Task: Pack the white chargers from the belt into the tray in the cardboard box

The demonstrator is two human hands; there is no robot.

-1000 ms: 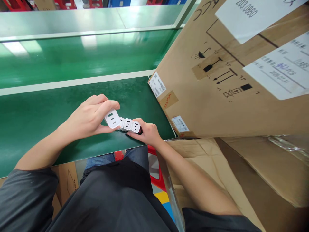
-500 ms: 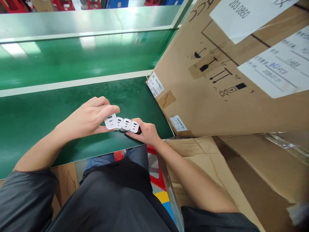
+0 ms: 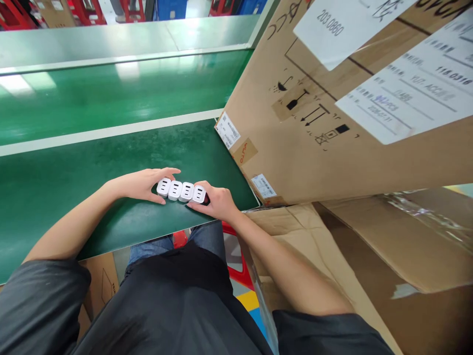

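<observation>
A row of several small white chargers [image 3: 181,191], each with dark port slots facing up, lies on the green table [image 3: 55,182] near its front edge. My left hand [image 3: 142,184] cups the row's left end, thumb under and fingers over the outermost charger. My right hand [image 3: 217,202] presses against the right end, fingers curled around the last charger. Both hands hold the row squeezed together between them.
A large cardboard box [image 3: 332,113] with white labels and handling marks stands tilted at the right, its corner resting on the table. An open carton [image 3: 369,266] with flaps sits below it. A green conveyor belt [image 3: 111,93] runs behind the table. Red stools stand at the back.
My left hand has laid the leftmost charger down flat into line with the others. The row now sits straight on the table, pressed between both hands.
</observation>
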